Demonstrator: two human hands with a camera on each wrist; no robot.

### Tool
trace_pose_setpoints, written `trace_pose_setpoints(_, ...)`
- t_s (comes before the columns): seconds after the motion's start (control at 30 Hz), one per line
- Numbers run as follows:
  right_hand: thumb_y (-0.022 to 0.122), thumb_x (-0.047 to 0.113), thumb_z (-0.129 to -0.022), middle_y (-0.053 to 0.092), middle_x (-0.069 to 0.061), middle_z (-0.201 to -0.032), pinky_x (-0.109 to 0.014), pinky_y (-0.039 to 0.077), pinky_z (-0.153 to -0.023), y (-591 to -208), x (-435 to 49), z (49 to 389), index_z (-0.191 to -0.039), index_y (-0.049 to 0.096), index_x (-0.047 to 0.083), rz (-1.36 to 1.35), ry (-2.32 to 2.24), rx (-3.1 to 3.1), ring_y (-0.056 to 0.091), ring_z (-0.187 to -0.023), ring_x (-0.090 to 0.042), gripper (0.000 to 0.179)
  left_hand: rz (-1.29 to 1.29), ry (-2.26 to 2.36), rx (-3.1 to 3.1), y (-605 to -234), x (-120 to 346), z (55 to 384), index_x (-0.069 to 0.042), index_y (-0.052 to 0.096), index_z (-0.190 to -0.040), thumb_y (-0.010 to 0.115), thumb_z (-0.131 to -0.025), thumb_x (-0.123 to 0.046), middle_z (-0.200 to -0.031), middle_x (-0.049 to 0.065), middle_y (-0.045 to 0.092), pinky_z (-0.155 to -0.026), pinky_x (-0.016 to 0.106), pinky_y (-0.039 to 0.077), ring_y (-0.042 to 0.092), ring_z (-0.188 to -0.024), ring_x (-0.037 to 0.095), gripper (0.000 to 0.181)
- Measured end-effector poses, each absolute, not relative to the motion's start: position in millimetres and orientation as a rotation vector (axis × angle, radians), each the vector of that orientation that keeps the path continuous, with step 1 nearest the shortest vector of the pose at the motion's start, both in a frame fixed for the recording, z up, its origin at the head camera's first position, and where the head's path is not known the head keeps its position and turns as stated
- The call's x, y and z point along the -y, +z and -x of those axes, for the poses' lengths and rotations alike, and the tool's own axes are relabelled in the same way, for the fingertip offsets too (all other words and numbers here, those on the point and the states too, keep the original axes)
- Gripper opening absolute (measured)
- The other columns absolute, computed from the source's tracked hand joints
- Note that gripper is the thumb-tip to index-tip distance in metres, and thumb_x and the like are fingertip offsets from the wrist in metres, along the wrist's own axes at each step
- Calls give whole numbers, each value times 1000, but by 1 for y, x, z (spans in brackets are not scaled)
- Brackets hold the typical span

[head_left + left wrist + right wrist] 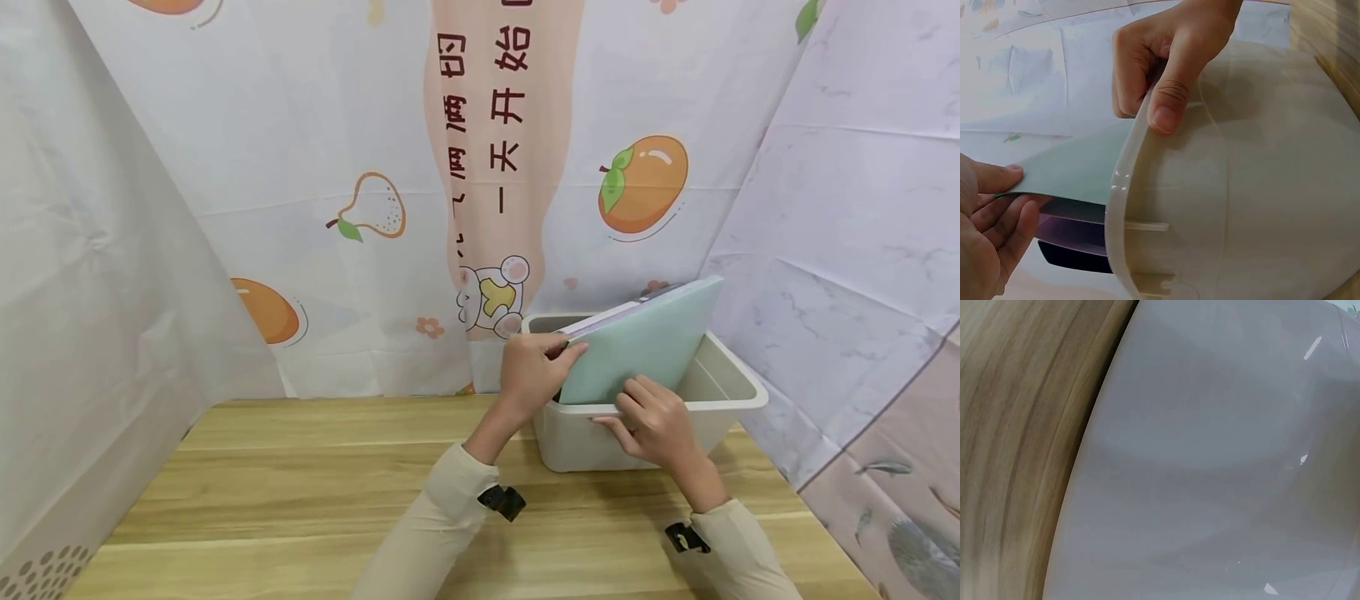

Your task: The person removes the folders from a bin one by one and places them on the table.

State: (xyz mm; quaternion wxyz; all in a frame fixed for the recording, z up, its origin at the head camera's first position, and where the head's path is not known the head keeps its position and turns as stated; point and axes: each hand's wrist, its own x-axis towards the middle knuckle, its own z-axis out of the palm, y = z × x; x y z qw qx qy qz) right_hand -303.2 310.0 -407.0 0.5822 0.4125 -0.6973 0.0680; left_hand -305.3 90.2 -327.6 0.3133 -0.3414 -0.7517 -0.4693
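My left hand (531, 371) pinches the near left edge of a thin pale green folder (637, 350) that stands slanted in a cream plastic bin (600, 442). In the left wrist view, the thumb of that left hand (982, 237) lies on the green face, fingers beneath. Grey, purple and black flat items (1075, 258) sit layered behind the folder. My right hand (656, 421) grips the bin's front rim, thumb outside and curled fingers inside against the folder. The folder's lower part is hidden inside the bin.
The bin stands on a wooden table (300, 500), close to the printed back curtain (337, 125). Another pale curtain (862, 250) hangs at the right. The right wrist view shows mostly the bin's smooth outer wall (1197, 456) beside the wood.
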Motion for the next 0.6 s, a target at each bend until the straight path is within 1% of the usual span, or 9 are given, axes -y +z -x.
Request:
trace_pose_setpoints(0.1,56,47,-103,39,-3,-63,-23,28,-46,-408,-309,303,-60,41,11,-961,162,1631,31,-54,-13,58,887,-1290,1927,-326,-88,306,-3,72,-65,79,-90,-13,-51,5,57,-47,10,26,38,-48,2,28)
trace_pose_setpoints(0.2,56,47,-103,39,-3,-63,-24,28,-45,-407,-309,304,-61,41,11,-957,160,1627,32,-54,-13,58,888,-1321,1904,-323,-87,305,0,81,-82,79,-89,-12,-63,9,71,-48,9,34,50,-49,5,14)
trace_pose_setpoints(0.3,56,47,-103,40,-4,-63,-25,30,-45,-407,-309,305,-61,42,10,-961,157,1627,33,-54,-14,57,887,-1330,1900,-321,-85,304,1,81,-88,79,-89,-11,-69,11,75,-51,8,41,61,-52,11,12)
trace_pose_setpoints(0.37,56,47,-103,41,-4,-63,-26,30,-45,-408,-309,305,-61,43,10,-965,157,1628,34,-55,-15,57,884,-1331,1888,-319,-85,303,1,82,-90,79,-89,-11,-72,11,76,-53,8,44,66,-55,13,12)
trace_pose_setpoints(0.47,57,47,-101,41,-4,-64,-26,31,-45,-408,-309,305,-61,44,9,-966,162,1626,35,-55,-15,56,883,-1310,1870,-315,-83,302,-1,82,-90,79,-89,-11,-71,10,76,-54,9,44,67,-56,14,11)
trace_pose_setpoints(0.6,59,47,-99,41,-4,-63,-26,29,-44,-407,-309,304,-61,43,10,-961,167,1617,34,-54,-14,55,887,-1284,1858,-311,-83,301,-2,82,-88,79,-88,-12,-67,8,74,-53,10,40,62,-53,12,10)
